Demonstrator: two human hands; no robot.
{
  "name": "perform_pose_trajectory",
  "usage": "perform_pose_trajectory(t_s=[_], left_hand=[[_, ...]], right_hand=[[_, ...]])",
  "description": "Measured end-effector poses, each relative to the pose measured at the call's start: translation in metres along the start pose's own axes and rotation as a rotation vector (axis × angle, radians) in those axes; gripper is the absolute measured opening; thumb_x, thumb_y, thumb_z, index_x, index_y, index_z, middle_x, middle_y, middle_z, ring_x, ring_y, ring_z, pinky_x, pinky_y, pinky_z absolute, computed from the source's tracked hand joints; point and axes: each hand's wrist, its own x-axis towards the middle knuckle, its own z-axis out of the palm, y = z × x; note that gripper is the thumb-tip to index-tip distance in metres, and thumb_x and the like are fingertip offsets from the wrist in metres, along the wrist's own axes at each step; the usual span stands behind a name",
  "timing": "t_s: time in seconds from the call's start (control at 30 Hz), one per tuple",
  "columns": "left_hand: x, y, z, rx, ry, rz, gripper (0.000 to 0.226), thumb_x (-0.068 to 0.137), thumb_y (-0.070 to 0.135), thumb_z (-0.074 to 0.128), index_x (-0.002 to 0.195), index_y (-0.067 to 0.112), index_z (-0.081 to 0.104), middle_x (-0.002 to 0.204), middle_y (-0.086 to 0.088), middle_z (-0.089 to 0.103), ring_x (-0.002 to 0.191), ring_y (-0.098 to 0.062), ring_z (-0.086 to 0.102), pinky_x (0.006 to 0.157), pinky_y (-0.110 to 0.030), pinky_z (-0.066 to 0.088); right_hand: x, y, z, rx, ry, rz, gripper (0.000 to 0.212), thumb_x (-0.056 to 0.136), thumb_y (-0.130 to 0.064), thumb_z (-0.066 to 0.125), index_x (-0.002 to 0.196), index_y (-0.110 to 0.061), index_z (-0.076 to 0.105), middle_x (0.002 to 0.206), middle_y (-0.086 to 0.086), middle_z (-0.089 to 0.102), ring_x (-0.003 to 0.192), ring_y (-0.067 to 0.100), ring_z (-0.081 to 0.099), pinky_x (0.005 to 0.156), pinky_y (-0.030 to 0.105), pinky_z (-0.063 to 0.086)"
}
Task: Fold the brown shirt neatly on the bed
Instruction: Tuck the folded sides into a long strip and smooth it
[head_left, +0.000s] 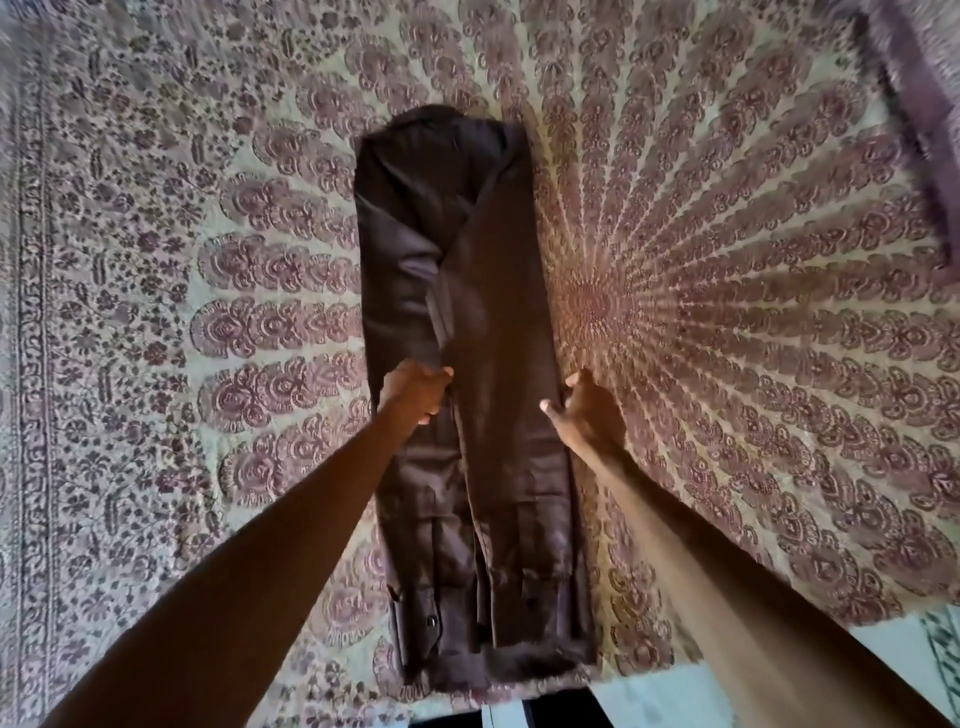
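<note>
Brown shirt (493, 312) lies folded into a long, narrow strip.

Left grip (415, 389): fingertips hidden at a fold of the brown shirt (498, 322). Right grip (584, 410) and forearm (727, 571): motion-blurred, hold on the shirt's edge indiscernible, arm cut off at bottom edge. Purple cloth (919, 119), top right: blurred, cut by right edge.

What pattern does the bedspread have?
The bedspread has a maroon floral mandala print; head view.
</note>
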Motion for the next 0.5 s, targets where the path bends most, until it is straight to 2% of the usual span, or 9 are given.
perform_pose_trajectory(t_s=[0.07,0.13,0.23,0.3,0.5], left_hand=[[0.021,0.021,-0.009,0.019,0.105,0.038,0.043,0.074,0.047,0.066,0.098,0.013,0.058,0.093,-0.017,0.068,0.083,-0.036,0.069,0.072,-0.048,0.059],[0.032,0.049,-0.019,0.063,0.203,0.138,0.036,0.075,0.044,0.067,0.098,0.018,0.056,0.101,-0.016,0.067,0.095,-0.034,0.066,0.083,-0.044,0.055],[0.050,0.090,-0.030,0.252,0.268,0.433,0.028,0.085,0.031,0.066,0.099,0.007,0.064,0.102,-0.014,0.067,0.100,-0.031,0.062,0.084,-0.038,0.050],[0.064,0.112,-0.033,0.342,0.260,0.518,0.031,0.086,0.034,0.065,0.103,0.008,0.065,0.105,-0.011,0.066,0.102,-0.028,0.062,0.086,-0.036,0.047],[0.092,0.162,-0.025,0.344,0.159,0.474,0.049,0.080,0.042,0.070,0.118,0.012,0.061,0.104,-0.011,0.069,0.101,-0.027,0.063,0.089,-0.035,0.051]], right_hand=[[0.028,-0.017,-0.008,0.079,0.001,0.024,0.048,0.085,-0.040,0.070,0.121,-0.012,0.053,0.114,0.008,0.069,0.105,0.029,0.065,0.081,0.033,0.050],[0.057,-0.036,-0.017,0.140,0.016,0.027,0.045,0.084,-0.039,0.070,0.118,-0.013,0.055,0.112,0.008,0.070,0.106,0.028,0.065,0.085,0.033,0.051],[0.096,-0.067,-0.031,0.140,0.073,-0.041,0.041,0.085,-0.035,0.069,0.117,-0.014,0.055,0.111,0.007,0.071,0.105,0.028,0.066,0.084,0.035,0.051],[0.118,-0.087,-0.038,0.123,0.106,-0.102,0.039,0.087,-0.030,0.068,0.119,-0.013,0.056,0.114,0.008,0.069,0.107,0.028,0.064,0.085,0.035,0.050],[0.175,-0.140,-0.047,0.078,0.136,-0.276,0.044,0.091,-0.013,0.060,0.135,-0.014,0.051,0.133,0.009,0.055,0.119,0.028,0.057,0.096,0.037,0.048]])
